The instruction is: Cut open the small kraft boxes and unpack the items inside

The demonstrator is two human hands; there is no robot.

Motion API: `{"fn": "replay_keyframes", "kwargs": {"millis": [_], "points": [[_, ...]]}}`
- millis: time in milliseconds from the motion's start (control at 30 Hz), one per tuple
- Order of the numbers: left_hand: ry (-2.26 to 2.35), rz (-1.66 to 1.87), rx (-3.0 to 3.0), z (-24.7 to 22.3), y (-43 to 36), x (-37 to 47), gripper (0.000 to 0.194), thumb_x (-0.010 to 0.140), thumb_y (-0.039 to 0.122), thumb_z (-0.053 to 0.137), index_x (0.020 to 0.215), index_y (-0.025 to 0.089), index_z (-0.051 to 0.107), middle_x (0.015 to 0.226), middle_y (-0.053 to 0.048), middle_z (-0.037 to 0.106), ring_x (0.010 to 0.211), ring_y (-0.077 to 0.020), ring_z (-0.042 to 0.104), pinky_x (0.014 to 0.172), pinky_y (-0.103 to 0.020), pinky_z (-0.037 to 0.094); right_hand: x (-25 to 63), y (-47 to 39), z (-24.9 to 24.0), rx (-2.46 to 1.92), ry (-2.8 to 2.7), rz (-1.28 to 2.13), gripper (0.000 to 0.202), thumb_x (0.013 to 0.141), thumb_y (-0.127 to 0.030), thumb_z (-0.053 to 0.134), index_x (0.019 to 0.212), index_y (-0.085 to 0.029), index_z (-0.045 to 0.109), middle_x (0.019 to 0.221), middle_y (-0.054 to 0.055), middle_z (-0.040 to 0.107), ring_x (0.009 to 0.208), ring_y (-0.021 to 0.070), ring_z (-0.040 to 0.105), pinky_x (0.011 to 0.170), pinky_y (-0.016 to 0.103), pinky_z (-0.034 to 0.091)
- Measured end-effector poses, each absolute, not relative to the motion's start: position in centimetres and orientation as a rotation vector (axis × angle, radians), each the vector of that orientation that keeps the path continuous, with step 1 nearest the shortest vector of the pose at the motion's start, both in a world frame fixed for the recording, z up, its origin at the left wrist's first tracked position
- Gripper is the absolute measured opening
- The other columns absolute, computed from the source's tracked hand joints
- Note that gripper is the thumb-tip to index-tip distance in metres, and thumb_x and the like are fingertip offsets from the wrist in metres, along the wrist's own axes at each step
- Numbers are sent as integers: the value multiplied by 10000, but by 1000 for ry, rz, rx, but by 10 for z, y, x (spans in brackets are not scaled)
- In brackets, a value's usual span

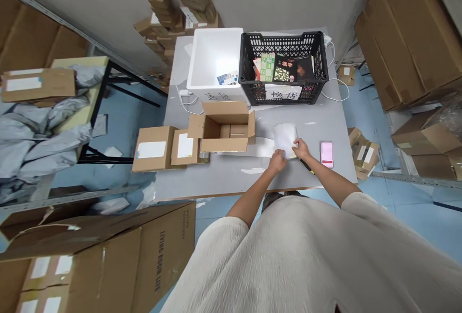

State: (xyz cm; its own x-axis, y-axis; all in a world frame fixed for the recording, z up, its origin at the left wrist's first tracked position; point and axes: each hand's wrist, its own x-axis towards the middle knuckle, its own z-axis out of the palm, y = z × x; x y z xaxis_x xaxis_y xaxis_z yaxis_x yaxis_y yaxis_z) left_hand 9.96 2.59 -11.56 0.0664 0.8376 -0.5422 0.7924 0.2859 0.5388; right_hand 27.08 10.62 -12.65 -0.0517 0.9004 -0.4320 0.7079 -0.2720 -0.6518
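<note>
The left hand [277, 161] and right hand [300, 149] pinch a white packet [285, 136] near the front edge of the table [220, 176]; uneven pulling could crease it. A brushing forearm could nudge the black-and-yellow tool [308, 166] beside the right wrist off that edge.
</note>
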Motion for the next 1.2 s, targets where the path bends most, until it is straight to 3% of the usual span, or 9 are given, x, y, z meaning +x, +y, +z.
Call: {"fn": "replay_keyframes", "kwargs": {"millis": [133,300,400,600,733,867,1033,1200], "points": [[1731,31,1467,-112,11,75,544,1010,282,579,1551,232,567,1719,-139,463,1524,-320,524,1254,-464,444,250,79,-125,-2117,-1848,1151,290,879,-211,578,1166,-235,621,1239,73,650,1103,228,634,1020,326,513],[1731,14,1446,-109,-6,50,517,1015,275,576,1529,222,591,1702,-139,488,1525,-305,534,1261,-439,434,235,63,-119,-2216,-2091,906,252,958,-237,628,1207,-237,666,1387,137,591,1286,305,577,1101,412,466],[1723,12,1458,-106,-12,39,519,1019,271,568,1532,198,587,1687,-148,505,1530,-302,526,1277,-429,413,213,64,-116,-2121,-2193,984,247,1006,-345,643,1229,-241,665,1352,137,628,1243,308,612,1062,421,493],[1683,55,1486,-103,-24,17,516,1012,257,552,1526,219,587,1661,-135,540,1496,-294,555,1246,-435,448,165,67,-125,-2289,-2118,1093,496,989,-601,677,1283,-203,651,1353,175,640,1233,334,650,986,432,549],[1682,69,1482,-107,-30,7,520,1005,257,554,1524,238,592,1666,-128,541,1498,-294,554,1234,-438,458,158,65,-137,-2338,-2156,1002,445,1030,-475,633,1365,-183,639,1396,223,610,1292,370,615,1008,483,543],[1661,73,1499,-111,-31,3,517,1000,260,562,1514,224,606,1660,-138,550,1504,-296,552,1248,-435,444,160,66,-136,-2306,-2174,1066,291,1058,-301,518,1272,-203,689,1372,200,611,1223,341,638,989,464,537],[1626,91,1535,-113,-22,5,524,994,257,564,1515,213,607,1644,-143,558,1504,-283,548,1238,-423,451,173,70,-115,-2023,-2088,1118,191,1015,-264,502,1080,-228,678,1213,107,674,1014,240,663,957,352,526],[1602,108,1565,-112,-5,18,519,990,268,585,1505,208,618,1626,-145,557,1489,-276,562,1243,-405,444,214,72,-89,-1923,-1904,1046,169,959,-285,502,1019,-251,655,1062,44,723,918,228,652,893,334,523]]}}
